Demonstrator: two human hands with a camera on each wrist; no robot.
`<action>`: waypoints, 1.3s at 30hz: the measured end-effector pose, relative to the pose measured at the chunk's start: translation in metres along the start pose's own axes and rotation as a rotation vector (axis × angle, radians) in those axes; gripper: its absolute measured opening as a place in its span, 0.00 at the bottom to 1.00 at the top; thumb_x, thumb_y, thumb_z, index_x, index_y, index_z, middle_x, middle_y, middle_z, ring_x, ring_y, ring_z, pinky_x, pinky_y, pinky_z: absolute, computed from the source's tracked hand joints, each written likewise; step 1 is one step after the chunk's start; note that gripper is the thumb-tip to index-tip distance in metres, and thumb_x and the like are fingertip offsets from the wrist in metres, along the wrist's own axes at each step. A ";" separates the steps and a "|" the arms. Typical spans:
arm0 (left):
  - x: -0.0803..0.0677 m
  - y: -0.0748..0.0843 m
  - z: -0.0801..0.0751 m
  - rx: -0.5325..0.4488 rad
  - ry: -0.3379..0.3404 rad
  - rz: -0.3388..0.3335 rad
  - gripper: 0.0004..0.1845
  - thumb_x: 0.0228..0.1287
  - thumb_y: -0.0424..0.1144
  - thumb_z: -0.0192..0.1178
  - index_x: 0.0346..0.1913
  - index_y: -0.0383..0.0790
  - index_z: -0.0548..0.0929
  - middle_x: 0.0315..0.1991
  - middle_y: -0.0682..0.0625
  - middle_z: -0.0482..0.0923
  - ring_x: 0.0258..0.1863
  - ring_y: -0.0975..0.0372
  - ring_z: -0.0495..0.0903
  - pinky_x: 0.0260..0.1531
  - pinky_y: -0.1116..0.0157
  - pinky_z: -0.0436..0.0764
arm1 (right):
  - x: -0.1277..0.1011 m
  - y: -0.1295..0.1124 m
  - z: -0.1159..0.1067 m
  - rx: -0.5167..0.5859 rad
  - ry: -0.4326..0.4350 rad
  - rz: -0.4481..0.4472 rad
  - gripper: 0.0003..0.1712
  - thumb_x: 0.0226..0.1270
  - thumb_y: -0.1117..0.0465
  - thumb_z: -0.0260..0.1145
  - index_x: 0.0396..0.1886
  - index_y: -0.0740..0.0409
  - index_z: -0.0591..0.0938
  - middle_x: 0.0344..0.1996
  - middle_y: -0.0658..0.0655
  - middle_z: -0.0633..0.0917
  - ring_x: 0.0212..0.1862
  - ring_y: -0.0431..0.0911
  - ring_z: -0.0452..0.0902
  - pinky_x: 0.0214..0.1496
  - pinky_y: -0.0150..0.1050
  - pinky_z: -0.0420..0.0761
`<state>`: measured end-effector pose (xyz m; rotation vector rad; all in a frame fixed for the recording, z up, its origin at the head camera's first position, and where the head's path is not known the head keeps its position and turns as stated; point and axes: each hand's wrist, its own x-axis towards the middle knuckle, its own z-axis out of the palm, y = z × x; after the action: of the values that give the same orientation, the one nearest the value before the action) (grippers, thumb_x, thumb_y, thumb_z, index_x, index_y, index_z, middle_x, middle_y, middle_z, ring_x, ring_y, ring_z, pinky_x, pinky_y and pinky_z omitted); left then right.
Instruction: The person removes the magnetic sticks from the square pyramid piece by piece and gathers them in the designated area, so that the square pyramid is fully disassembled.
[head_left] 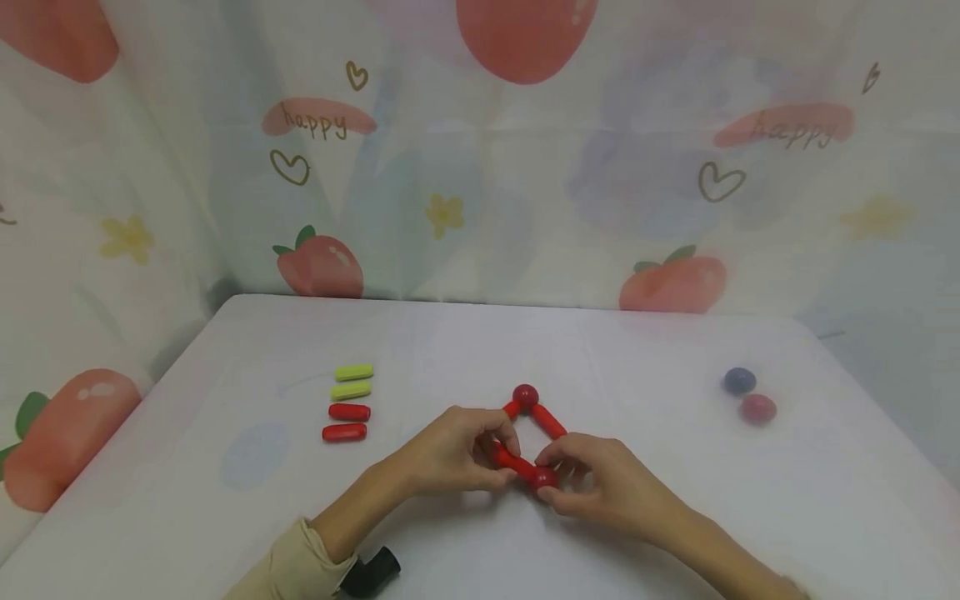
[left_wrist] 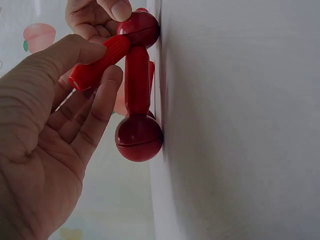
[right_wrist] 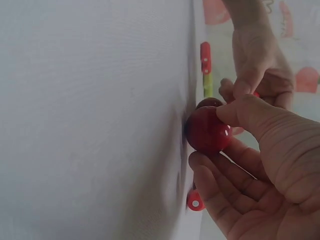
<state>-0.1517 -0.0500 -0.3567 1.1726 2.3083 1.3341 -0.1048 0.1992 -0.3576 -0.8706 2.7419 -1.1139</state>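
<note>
At the middle of the white table [head_left: 450, 350] lies a small frame of red rods and balls. My left hand [head_left: 504, 457] pinches a red rod [head_left: 512, 461] between thumb and fingers; the left wrist view shows that rod [left_wrist: 87, 75] in my left hand [left_wrist: 102, 62]. My right hand [head_left: 558, 475] pinches the near red ball [head_left: 543, 478] at the rod's end, seen close in the right wrist view as the ball [right_wrist: 202, 130] in my right hand [right_wrist: 212, 137]. A far red ball [head_left: 525, 395] joins two more red rods [head_left: 550, 421].
Left of the hands lie two yellow-green rods [head_left: 353, 372] and two loose red rods [head_left: 349, 412] in a column. A blue ball [head_left: 738, 381] and a red ball [head_left: 757, 408] sit at the right. A printed curtain hangs behind the table.
</note>
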 end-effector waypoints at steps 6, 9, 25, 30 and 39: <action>0.000 -0.002 0.001 0.009 0.006 0.003 0.13 0.58 0.27 0.73 0.41 0.42 0.82 0.35 0.54 0.83 0.29 0.73 0.78 0.35 0.71 0.84 | 0.000 0.001 0.001 0.025 0.006 -0.020 0.13 0.60 0.60 0.78 0.44 0.50 0.85 0.35 0.40 0.85 0.35 0.36 0.79 0.39 0.32 0.82; -0.001 -0.003 0.000 0.013 0.016 -0.034 0.13 0.57 0.28 0.74 0.41 0.42 0.82 0.33 0.56 0.83 0.28 0.72 0.77 0.33 0.71 0.84 | 0.001 0.001 0.002 0.023 0.011 -0.033 0.13 0.59 0.61 0.78 0.43 0.51 0.85 0.34 0.40 0.85 0.34 0.35 0.79 0.39 0.32 0.82; -0.003 -0.002 0.001 0.123 0.097 -0.076 0.10 0.57 0.29 0.75 0.38 0.41 0.84 0.30 0.56 0.82 0.27 0.71 0.75 0.32 0.73 0.81 | 0.001 0.001 0.007 0.048 -0.009 -0.036 0.14 0.60 0.61 0.77 0.45 0.49 0.85 0.36 0.39 0.84 0.36 0.36 0.80 0.42 0.33 0.82; -0.014 0.002 -0.007 0.165 0.099 -0.105 0.10 0.58 0.34 0.76 0.39 0.46 0.84 0.33 0.60 0.84 0.30 0.70 0.78 0.36 0.72 0.82 | 0.002 0.002 0.005 0.077 -0.037 0.043 0.14 0.61 0.59 0.77 0.46 0.51 0.85 0.35 0.40 0.84 0.36 0.35 0.79 0.43 0.33 0.83; -0.075 -0.013 -0.043 0.270 0.200 -0.260 0.11 0.57 0.38 0.77 0.38 0.53 0.84 0.31 0.65 0.81 0.27 0.68 0.77 0.28 0.69 0.80 | 0.000 0.002 -0.001 0.101 -0.078 0.135 0.16 0.61 0.56 0.77 0.47 0.53 0.84 0.35 0.42 0.84 0.37 0.36 0.79 0.42 0.32 0.83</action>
<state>-0.1328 -0.1352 -0.3575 0.7959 2.7404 1.1170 -0.1062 0.2013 -0.3584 -0.6896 2.6116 -1.1561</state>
